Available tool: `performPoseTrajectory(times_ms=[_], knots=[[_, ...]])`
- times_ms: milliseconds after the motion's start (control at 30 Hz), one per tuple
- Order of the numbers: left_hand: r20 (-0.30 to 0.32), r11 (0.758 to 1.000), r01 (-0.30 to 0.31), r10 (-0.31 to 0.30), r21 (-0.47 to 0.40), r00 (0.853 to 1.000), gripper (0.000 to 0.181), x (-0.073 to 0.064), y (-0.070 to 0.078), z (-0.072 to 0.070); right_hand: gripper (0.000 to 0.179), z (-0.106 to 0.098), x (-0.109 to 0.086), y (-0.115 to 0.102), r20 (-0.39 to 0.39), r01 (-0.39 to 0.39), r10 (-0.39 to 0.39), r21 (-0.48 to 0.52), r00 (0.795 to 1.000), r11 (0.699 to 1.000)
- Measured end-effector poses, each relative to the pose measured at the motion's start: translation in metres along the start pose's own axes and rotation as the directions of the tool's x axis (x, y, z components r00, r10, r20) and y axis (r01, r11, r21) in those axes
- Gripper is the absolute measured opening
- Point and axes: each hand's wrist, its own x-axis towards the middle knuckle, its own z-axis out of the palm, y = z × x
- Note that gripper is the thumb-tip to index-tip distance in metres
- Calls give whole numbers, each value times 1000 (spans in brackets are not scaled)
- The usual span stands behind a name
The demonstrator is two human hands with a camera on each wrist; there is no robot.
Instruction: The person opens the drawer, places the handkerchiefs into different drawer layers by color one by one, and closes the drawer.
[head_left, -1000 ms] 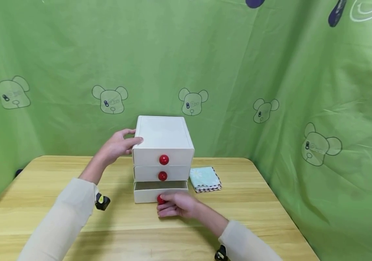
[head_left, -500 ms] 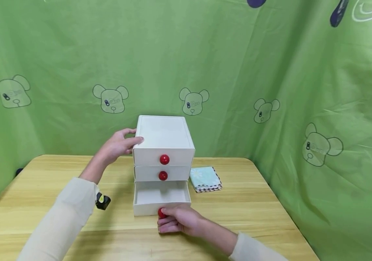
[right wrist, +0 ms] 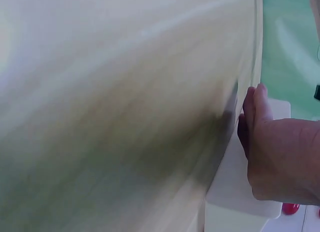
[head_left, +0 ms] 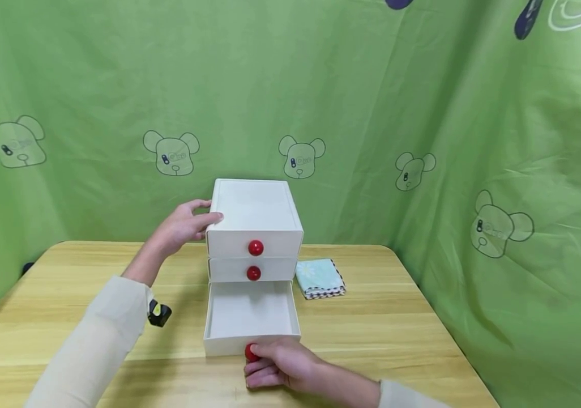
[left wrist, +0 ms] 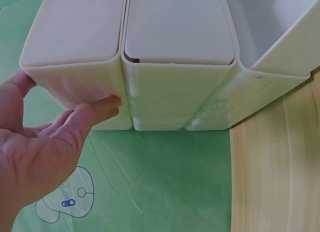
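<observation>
A white three-drawer cabinet with round red knobs stands on the wooden table. Its bottom drawer is pulled well out and has nothing inside it. My right hand pinches that drawer's red knob between thumb and fingers, its other fingers curled beneath. My left hand rests against the cabinet's upper left side, thumb at the top edge. In the left wrist view, fairly straight fingers touch the side wall of the top section. The right wrist view shows the hand's back at the drawer front; the knob it holds is hidden there.
A folded light-blue cloth with a checked edge lies right of the cabinet. The top drawer and middle drawer are closed. A green curtain hangs behind and on both sides of the table.
My right hand has drawn the bottom drawer towards me, from slightly out to far out, keeping hold of its knob. The left hand stays on the cabinet's side.
</observation>
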Motion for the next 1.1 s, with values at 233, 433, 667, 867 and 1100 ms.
performPoseTrajectory(times_ms=[233, 433, 667, 867, 1100], knots=[[3, 1000, 0, 0, -12, 1000, 85, 0, 0, 0, 33, 7, -10, 4, -19, -25, 24, -16, 1000, 1000], [9, 1000, 7, -7, -8, 1000, 85, 0, 1, 0, 34, 7, -15, 8, -12, -32, 32, 3, 999, 999], [7, 1000, 11, -11, -22, 1000, 85, 0, 0, -1, 36, 8, -20, 12, 2, -30, 30, 8, 1000, 1000], [10, 999, 8, -8, -32, 1000, 85, -1, 1, 1, 36, 10, -23, 14, -5, -18, 19, 21, 1000, 1000], [10, 1000, 10, -9, -27, 1000, 85, -1, 1, 1, 40, 8, -24, 13, 17, -49, 49, 19, 999, 999]])
